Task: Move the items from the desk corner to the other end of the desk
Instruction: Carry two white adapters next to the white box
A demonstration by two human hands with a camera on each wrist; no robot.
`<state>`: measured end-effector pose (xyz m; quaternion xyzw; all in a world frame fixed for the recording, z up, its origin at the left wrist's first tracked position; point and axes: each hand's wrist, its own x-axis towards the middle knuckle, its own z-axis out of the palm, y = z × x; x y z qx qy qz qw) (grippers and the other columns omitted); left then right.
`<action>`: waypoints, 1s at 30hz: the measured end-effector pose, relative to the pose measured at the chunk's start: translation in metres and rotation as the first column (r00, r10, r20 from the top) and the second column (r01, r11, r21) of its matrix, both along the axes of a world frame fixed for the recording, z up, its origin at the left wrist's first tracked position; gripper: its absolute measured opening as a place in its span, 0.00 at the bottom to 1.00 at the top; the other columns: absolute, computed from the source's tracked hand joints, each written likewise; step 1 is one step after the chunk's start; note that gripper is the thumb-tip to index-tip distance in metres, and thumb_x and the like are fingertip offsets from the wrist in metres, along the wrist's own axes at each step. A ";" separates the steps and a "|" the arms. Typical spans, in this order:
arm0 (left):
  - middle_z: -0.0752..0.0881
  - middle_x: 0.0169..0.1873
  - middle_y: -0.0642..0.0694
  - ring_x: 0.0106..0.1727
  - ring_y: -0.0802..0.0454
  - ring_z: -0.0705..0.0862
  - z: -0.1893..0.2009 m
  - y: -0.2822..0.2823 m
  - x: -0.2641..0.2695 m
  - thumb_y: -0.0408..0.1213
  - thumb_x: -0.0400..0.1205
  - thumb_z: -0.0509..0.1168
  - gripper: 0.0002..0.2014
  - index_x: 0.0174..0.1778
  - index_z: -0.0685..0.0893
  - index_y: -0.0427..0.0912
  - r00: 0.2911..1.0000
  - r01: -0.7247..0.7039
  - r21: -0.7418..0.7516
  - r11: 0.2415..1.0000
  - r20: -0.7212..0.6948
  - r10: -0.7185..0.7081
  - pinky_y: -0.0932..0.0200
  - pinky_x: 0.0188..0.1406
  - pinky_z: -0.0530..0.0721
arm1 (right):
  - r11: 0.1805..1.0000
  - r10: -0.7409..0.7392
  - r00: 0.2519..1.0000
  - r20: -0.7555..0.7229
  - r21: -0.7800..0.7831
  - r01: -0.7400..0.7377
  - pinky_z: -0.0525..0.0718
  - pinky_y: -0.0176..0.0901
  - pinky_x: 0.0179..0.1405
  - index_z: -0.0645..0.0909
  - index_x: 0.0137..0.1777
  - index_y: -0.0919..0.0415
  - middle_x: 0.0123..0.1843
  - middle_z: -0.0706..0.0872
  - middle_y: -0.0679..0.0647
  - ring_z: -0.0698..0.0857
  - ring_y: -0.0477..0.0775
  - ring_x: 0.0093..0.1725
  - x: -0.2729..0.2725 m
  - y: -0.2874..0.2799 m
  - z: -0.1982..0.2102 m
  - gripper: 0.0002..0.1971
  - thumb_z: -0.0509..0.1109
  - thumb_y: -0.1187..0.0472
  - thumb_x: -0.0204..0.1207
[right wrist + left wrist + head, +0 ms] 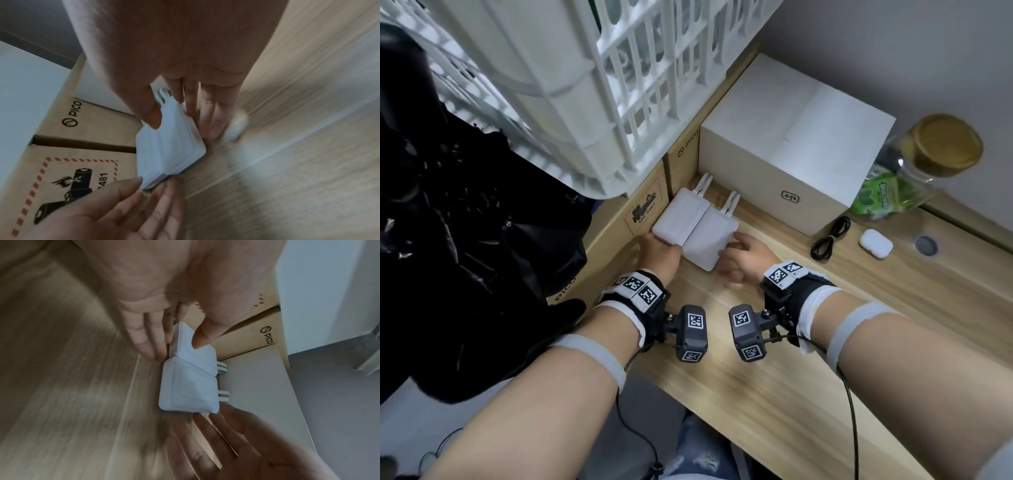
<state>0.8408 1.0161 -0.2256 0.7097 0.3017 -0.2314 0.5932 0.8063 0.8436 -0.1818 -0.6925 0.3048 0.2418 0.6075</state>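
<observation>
Your left hand pinches the left white device: in the left wrist view the thumb lies on its top face and the fingers run along its near edge, down at the desk surface. Your right hand takes the right white device the same way, thumb on top, fingers under its outer edge. This is probably because the flat bodies sit flush on the wood, so a finger has to get beneath an edge before a lift.

The two devices lie side by side, touching, with the left one slightly overlapping the right. Their folded antennas point at the white box, and they sit in the desk's far left corner against the PICO cartons.

Toward the right along the desk lie a coiled black cable, a white earbud case and a glass jar; a white plastic crate rests on the cartons.
</observation>
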 end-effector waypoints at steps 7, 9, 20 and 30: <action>0.87 0.55 0.37 0.51 0.38 0.89 0.017 -0.036 -0.030 0.40 0.58 0.71 0.33 0.61 0.78 0.36 0.996 -0.032 -0.040 0.999 -0.089 0.028 0.41 0.53 0.90 | 0.997 0.039 0.999 0.006 0.061 -0.040 0.88 0.57 0.59 0.71 0.78 0.58 0.61 0.84 0.52 0.90 0.61 0.58 -0.052 -0.048 0.028 0.26 0.70 0.62 0.80; 0.84 0.58 0.35 0.55 0.34 0.86 0.001 -0.053 -0.032 0.45 0.61 0.66 0.34 0.65 0.75 0.36 0.993 0.056 0.133 0.990 -0.106 -0.041 0.38 0.59 0.86 | 0.997 0.023 1.000 0.016 0.070 -0.024 0.88 0.53 0.57 0.73 0.76 0.58 0.63 0.84 0.53 0.90 0.61 0.57 -0.081 -0.077 0.038 0.24 0.69 0.62 0.80; 0.82 0.65 0.36 0.70 0.42 0.82 0.142 -0.394 -0.291 0.31 0.88 0.57 0.14 0.69 0.77 0.34 0.832 0.553 -0.175 0.814 0.071 -0.550 0.49 0.60 0.80 | 0.914 -0.403 0.905 0.140 0.013 0.405 0.86 0.52 0.59 0.78 0.69 0.54 0.64 0.85 0.55 0.90 0.59 0.57 -0.395 -0.344 0.112 0.16 0.66 0.63 0.82; 0.82 0.45 0.44 0.43 0.50 0.85 0.184 -0.609 -0.520 0.34 0.87 0.61 0.04 0.54 0.80 0.42 0.425 0.898 -0.230 0.374 0.242 -0.872 0.54 0.46 0.84 | 0.585 -0.787 0.585 0.198 -0.062 0.809 0.85 0.51 0.58 0.78 0.69 0.62 0.62 0.85 0.61 0.89 0.58 0.47 -0.674 -0.511 0.167 0.16 0.64 0.69 0.83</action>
